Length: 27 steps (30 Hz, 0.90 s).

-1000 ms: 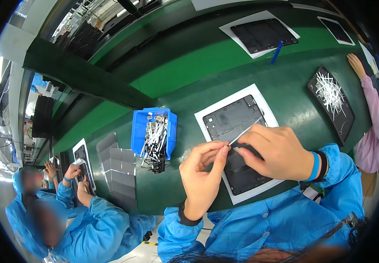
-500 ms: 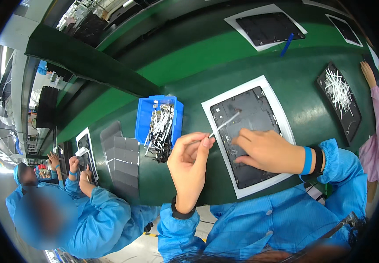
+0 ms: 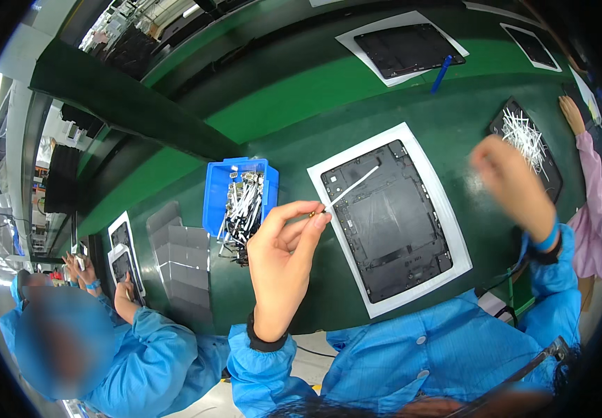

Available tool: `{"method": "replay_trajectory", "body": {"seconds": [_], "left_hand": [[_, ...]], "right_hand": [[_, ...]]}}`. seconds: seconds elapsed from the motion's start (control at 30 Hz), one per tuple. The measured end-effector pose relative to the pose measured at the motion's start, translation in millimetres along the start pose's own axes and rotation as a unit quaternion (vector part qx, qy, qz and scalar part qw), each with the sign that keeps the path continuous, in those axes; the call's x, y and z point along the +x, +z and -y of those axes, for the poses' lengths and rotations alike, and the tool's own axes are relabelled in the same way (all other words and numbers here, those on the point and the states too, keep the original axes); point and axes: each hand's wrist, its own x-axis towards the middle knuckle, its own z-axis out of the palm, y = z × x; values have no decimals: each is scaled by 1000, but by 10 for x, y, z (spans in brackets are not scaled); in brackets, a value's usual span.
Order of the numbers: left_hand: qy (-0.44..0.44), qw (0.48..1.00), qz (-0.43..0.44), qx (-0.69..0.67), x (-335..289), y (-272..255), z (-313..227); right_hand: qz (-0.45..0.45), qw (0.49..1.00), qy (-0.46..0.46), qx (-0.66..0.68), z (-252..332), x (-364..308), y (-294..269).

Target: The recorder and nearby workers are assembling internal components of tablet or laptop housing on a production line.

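My left hand pinches one end of a thin white flat cable, whose far end stretches over a black tablet-shaped housing. The housing lies on a white sheet in front of me. Small dark and gold bits show at my left fingertips. Smeared by motion, my right hand is over at the right, beside a black tray heaped with white strips. Whether its fingers hold anything cannot be made out.
Left of the housing stands a blue bin full of similar cables. Dark layered sheets lie farther left, near a co-worker. At the back rest another housing and a blue pen-like tool. Another person's hand is at far right.
My right hand has left the housing and swung right toward the tray of white strips. My left hand still pinches the cable over the housing. The whole view has shifted slightly.
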Motion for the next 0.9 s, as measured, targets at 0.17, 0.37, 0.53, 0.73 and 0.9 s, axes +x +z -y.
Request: {"method": "replay_trajectory", "body": {"seconds": [0.17, 0.37, 0.53, 0.73, 0.9], "left_hand": [[13, 997, 72, -20, 203, 119, 26], [40, 996, 78, -15, 167, 233, 30], [40, 996, 74, -32, 90, 272, 3], [56, 993, 88, -59, -65, 370, -129], [61, 989, 100, -94, -95, 461, -10]], "right_hand": [[-71, 963, 84, -247, -1415, -535, -953], [-120, 936, 163, -289, -1065, -370, -924], [-71, 996, 30, -35, 536, -89, -273], [33, 988, -147, 40, 1203, 67, 316], [6, 979, -200, 28, 1140, 116, 484]]}}
